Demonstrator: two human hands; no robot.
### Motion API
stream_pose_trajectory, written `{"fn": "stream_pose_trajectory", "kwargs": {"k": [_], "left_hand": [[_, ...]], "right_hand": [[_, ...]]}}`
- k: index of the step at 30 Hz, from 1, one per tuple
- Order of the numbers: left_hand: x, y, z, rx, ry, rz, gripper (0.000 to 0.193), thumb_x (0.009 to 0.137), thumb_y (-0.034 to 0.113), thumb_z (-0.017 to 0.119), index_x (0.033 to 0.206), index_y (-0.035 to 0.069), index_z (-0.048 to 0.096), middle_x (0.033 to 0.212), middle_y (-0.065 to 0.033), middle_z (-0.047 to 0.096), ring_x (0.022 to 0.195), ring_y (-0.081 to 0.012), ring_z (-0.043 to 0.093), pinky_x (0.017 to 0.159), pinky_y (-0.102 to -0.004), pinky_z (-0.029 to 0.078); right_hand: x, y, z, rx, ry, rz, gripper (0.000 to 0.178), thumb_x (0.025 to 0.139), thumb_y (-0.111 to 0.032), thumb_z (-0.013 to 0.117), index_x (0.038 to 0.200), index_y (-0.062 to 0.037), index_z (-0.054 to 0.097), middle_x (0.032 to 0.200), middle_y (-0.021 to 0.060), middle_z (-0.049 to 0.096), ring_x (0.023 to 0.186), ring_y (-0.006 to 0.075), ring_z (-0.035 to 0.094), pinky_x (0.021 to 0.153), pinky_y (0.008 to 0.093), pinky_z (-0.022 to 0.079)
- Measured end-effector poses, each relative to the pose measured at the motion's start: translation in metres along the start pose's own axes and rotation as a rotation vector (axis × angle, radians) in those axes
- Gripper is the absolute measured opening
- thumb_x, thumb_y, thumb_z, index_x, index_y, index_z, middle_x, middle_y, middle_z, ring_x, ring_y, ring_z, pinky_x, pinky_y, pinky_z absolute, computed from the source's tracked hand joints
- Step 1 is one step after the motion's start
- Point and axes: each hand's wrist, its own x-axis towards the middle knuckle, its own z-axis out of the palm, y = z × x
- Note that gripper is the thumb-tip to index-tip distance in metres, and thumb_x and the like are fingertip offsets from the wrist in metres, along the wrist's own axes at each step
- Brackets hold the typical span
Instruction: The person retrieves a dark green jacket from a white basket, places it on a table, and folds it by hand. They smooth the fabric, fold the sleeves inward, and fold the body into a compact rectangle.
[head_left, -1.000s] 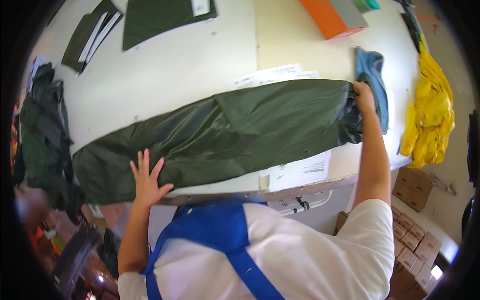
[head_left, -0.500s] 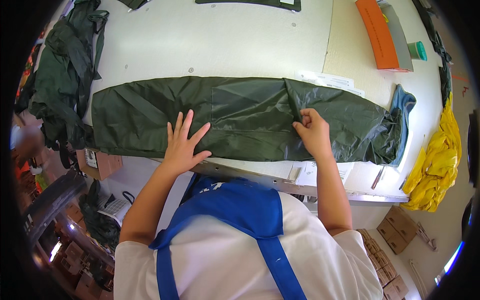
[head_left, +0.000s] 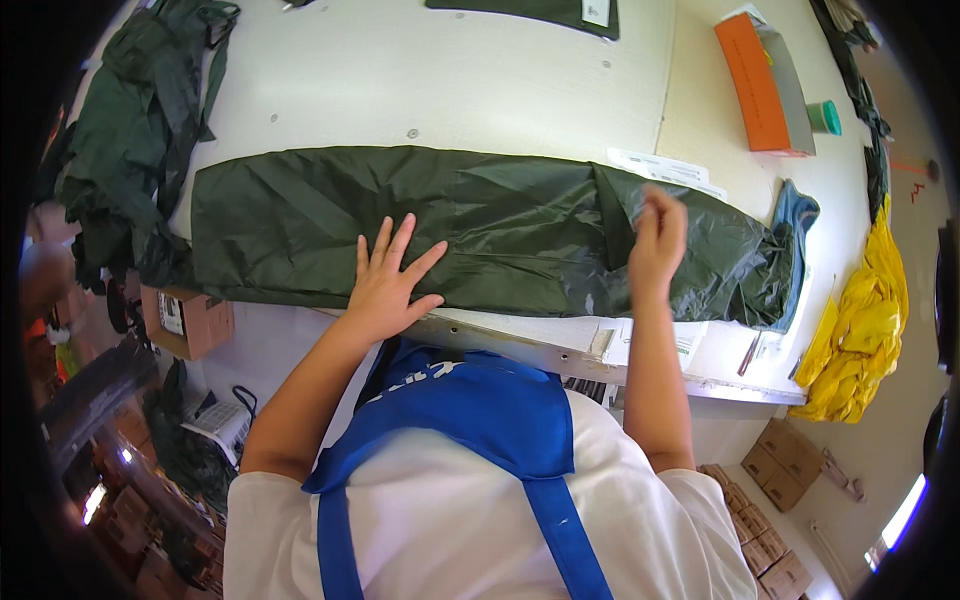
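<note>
A dark green, shiny fabric piece, folded into a long strip, lies across the table in front of me. My left hand presses flat on its middle with the fingers spread. Over the right part of the strip is my right hand, fingers curled and smeared by motion. Just left of those fingers a fold stands up as a dark triangular flap. Whether the fingertips hold any fabric is hidden by the blur. The strip's right end is bunched, beside a blue cloth.
Dark green fabric hangs over the table's left end. An orange box and a green-lidded container stand at the far right. Yellow fabric hangs off the right edge. Papers lie behind the strip; a carton is below left.
My right hand has moved up and away from me, and the flap beside it has widened. My left hand still lies flat on the fabric. The view has shifted slightly.
</note>
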Motion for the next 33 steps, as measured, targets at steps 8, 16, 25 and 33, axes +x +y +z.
{"fn": "stream_pose_trajectory", "kwargs": {"k": [8, 16, 25, 33], "left_hand": [[0.007, 0.011, -0.008, -0.045, 0.111, 0.038, 0.066, 0.077, 0.037, 0.069, 0.136, 0.025, 0.044, 0.151, -0.0150, 0.015, 0.137, -0.0418, 0.017, 0.105, -0.0655, 0.014], [0.190, 0.083, -0.004, -0.352, 0.222, 0.299, 0.027, 0.084, 0.019, 0.058, 0.108, 0.009, 0.063, 0.111, -0.0129, 0.060, 0.102, -0.0312, 0.057, 0.087, -0.0421, 0.047], [0.283, 0.101, 0.008, -0.490, -0.254, -0.031, 0.025, 0.072, 0.008, 0.061, 0.097, 0.009, 0.066, 0.090, -0.0137, 0.066, 0.082, -0.0248, 0.063, 0.066, -0.0363, 0.050], [0.270, 0.091, 0.001, -0.077, -0.355, -0.015, 0.018, 0.074, 0.010, 0.056, 0.083, 0.006, 0.071, 0.082, -0.0130, 0.068, 0.078, -0.0265, 0.063, 0.071, -0.0379, 0.050]], "right_hand": [[0.016, -0.011, 0.031, -0.527, -0.557, 0.191, 0.049, 0.080, -0.026, 0.065, 0.119, -0.0008, 0.052, 0.097, 0.0217, 0.063, 0.090, 0.0365, 0.062, 0.079, 0.0423, 0.049], [-0.015, -0.012, 0.038, -0.387, -0.770, -0.067, 0.056, 0.082, -0.011, 0.060, 0.132, 0.0030, 0.038, 0.111, 0.0257, 0.050, 0.092, 0.0416, 0.058, 0.077, 0.0436, 0.050], [0.064, 0.010, 0.001, -0.252, -0.400, -0.231, 0.018, 0.085, -0.018, 0.060, 0.093, -0.0027, 0.066, 0.079, 0.0148, 0.062, 0.083, 0.0295, 0.061, 0.082, 0.0395, 0.046], [0.068, 0.054, 0.020, -0.769, -0.513, -0.301, 0.030, 0.084, -0.039, 0.061, 0.079, -0.0101, 0.061, 0.083, 0.0072, 0.063, 0.082, 0.0257, 0.059, 0.080, 0.0404, 0.040]]}}
